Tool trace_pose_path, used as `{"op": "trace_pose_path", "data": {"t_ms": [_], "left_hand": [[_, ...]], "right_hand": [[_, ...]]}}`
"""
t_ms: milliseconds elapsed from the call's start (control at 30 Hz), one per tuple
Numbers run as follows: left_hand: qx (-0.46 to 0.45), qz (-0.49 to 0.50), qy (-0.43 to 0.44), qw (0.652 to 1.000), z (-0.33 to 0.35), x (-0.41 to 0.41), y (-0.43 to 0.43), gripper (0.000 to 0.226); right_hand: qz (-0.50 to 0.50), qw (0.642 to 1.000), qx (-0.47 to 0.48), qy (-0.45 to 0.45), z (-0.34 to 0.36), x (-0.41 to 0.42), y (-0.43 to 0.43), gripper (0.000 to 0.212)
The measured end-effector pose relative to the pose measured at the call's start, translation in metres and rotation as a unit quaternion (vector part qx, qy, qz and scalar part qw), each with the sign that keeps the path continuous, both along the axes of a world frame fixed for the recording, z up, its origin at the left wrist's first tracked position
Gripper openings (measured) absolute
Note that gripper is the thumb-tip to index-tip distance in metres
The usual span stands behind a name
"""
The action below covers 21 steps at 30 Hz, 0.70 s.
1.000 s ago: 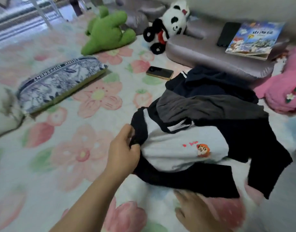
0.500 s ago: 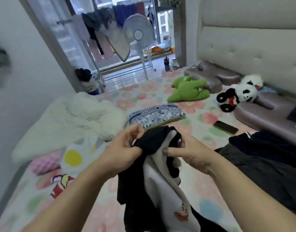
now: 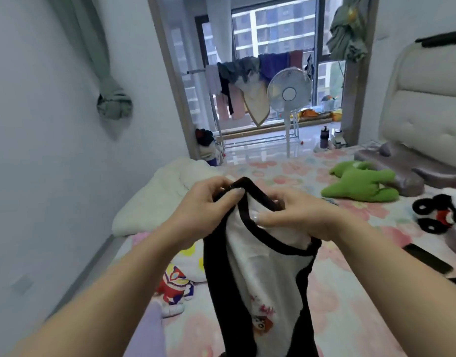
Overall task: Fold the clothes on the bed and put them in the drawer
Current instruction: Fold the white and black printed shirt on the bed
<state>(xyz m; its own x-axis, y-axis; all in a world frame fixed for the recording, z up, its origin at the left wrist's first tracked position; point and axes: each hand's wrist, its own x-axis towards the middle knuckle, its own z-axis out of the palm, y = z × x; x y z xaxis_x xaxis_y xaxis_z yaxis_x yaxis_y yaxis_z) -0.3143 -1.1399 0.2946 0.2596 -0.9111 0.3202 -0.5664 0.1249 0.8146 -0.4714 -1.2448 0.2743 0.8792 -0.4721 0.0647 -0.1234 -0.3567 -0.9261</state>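
A white top with black sleeves, a black collar and a small cartoon print point(image 3: 263, 276) hangs in front of me above the bed point(image 3: 350, 292). My left hand point(image 3: 206, 207) pinches the black collar at its top. My right hand point(image 3: 296, 215) grips the collar just to the right, thumb on the white cloth. The two hands are close together at chest height. The garment's lower end runs out of the frame. No drawer is in view.
On the floral bed lie a white quilt point(image 3: 160, 199), a cartoon cushion point(image 3: 174, 284), a green plush toy point(image 3: 360, 184), a panda plush point(image 3: 438, 215) and a phone point(image 3: 427, 258). A fan point(image 3: 288, 96) and a drying rack point(image 3: 247, 81) stand by the window.
I lifted the top off the pile on the bed and raised it. My view swung up from the bedspread toward the window. Both hands moved to the collar.
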Motion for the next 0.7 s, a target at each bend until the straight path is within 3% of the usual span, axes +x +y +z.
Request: {"op": "trace_pose_path", "data": {"t_ms": [67, 133, 233, 300, 367, 533, 600, 633, 700], "left_hand": [[-0.048, 0.057, 0.008, 0.997, 0.016, 0.016, 0.005, 0.018], [-0.079, 0.101, 0.035, 0.991, 0.027, 0.033, 0.011, 0.021], [-0.017, 0.079, -0.025, 0.996, 0.024, 0.051, 0.019, 0.014], [0.045, 0.033, -0.050, 0.997, 0.015, 0.056, 0.020, 0.007], [0.062, 0.033, -0.030, 0.997, 0.008, 0.064, 0.017, 0.013], [0.092, 0.045, 0.135, 0.986, 0.012, 0.069, 0.011, 0.021], [0.093, 0.034, 0.144, 0.985, 0.010, 0.062, 0.005, 0.022], [0.090, 0.034, 0.136, 0.986, 0.009, 0.056, 0.002, 0.022], [0.064, 0.042, 0.132, 0.988, 0.007, 0.047, -0.001, 0.019]], "right_hand": [[0.013, 0.991, -0.065, 0.118, -0.014, -0.006, 0.004, 0.004], [-0.055, 0.978, -0.121, 0.161, -0.023, -0.012, 0.002, 0.013], [-0.147, 0.988, -0.016, 0.037, -0.015, -0.023, -0.005, 0.014], [-0.142, 0.987, 0.073, -0.027, 0.001, -0.030, -0.009, 0.012], [-0.125, 0.984, 0.124, -0.035, 0.015, -0.038, -0.010, 0.012], [0.006, 0.996, 0.087, -0.003, 0.037, -0.063, -0.013, 0.023], [0.028, 0.992, 0.119, -0.017, 0.043, -0.074, -0.017, 0.054], [0.017, 0.991, 0.131, -0.029, 0.045, -0.078, -0.017, 0.056], [-0.045, 0.990, 0.128, -0.049, 0.046, -0.083, -0.017, 0.034]]}}
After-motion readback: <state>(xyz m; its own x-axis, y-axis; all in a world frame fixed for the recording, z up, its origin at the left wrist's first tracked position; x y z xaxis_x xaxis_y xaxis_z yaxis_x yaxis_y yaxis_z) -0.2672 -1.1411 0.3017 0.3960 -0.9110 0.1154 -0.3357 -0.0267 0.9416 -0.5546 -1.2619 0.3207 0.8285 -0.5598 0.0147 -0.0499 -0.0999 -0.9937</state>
